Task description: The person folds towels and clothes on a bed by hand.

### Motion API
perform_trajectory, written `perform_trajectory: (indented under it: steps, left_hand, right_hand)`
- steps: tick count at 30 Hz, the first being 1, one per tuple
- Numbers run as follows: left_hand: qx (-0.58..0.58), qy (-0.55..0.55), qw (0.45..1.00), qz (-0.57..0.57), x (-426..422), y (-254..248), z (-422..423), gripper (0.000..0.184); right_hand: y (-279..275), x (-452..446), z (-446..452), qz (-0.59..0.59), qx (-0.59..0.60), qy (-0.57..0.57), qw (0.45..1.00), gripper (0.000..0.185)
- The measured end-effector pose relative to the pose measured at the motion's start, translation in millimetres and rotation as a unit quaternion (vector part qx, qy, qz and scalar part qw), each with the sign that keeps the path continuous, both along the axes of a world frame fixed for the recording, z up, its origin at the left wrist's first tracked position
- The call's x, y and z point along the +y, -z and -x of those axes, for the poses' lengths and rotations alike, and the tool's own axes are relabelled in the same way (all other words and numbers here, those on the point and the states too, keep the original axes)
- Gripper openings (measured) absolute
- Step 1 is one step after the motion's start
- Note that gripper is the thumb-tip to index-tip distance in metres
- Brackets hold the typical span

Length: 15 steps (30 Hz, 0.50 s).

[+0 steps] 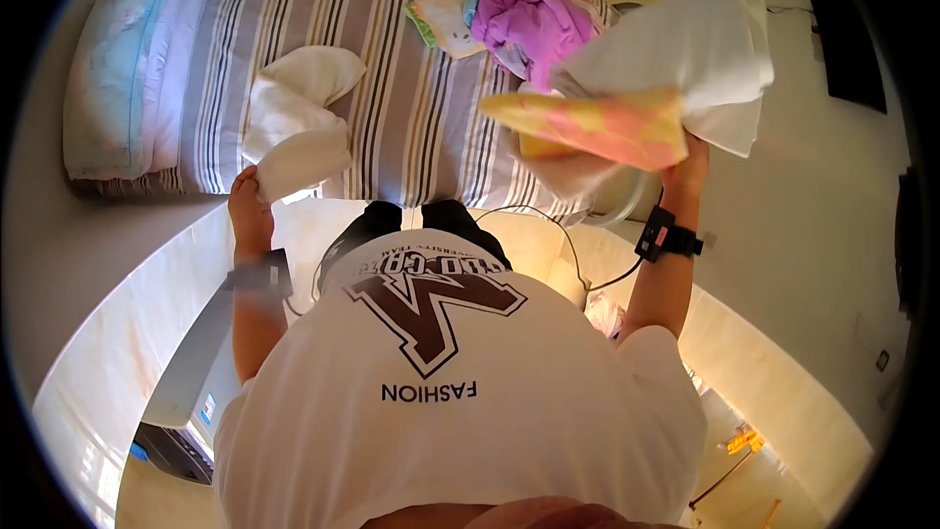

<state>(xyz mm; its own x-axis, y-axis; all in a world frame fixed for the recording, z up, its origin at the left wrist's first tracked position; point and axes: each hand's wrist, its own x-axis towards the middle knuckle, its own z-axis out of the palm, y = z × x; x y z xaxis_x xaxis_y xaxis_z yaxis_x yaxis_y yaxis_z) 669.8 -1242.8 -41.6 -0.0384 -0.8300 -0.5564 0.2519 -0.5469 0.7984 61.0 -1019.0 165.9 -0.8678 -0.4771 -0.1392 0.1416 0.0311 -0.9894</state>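
Pinching white cloth (302,159) in left grip (246,200), nine o'clock; clutching yellow-orange cloth (612,125) in right grip (689,165), two o'clock. Likely light, limp; best held by edges.

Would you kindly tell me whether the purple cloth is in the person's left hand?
No, the purple cloth lies heaped on the striped bedsheet, while the left hand holds the edge of a white cloth.
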Motion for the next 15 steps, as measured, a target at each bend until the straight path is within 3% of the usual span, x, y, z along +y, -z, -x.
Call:
perform_trajectory:
  steps: [3, 5, 8, 9, 11, 15]
  left_hand:
    - [0.024, 0.008, 1.0, 0.009, -11, -1, 10, 0.026]
    - [0.027, 0.009, 1.0, 0.006, -16, -7, 12, 0.023]
    - [0.019, 0.029, 0.999, 0.012, -22, -10, 3, 0.023]
    - [0.023, 0.029, 0.999, 0.014, -25, -5, -1, 0.023]
    - [0.012, 0.02, 1.0, 0.021, -25, 8, -12, 0.023]
    - [0.018, 0.003, 1.0, 0.01, -18, 16, -17, 0.024]
  right_hand:
    - [-2, 1, 24, -0.013, 0.048, 0.027, 0.998, 0.024]
    - [-17, -13, 24, -0.014, 0.182, 0.04, 0.982, 0.021]
    - [-56, -30, 6, -0.25, 0.378, 0.095, 0.886, 0.022]
    - [-67, -29, 9, -0.248, 0.382, 0.097, 0.885, 0.022]
    - [-86, -18, 17, -0.094, 0.19, 0.139, 0.967, 0.026]
    - [-99, -18, 10, -0.125, 0.179, 0.158, 0.963, 0.029]
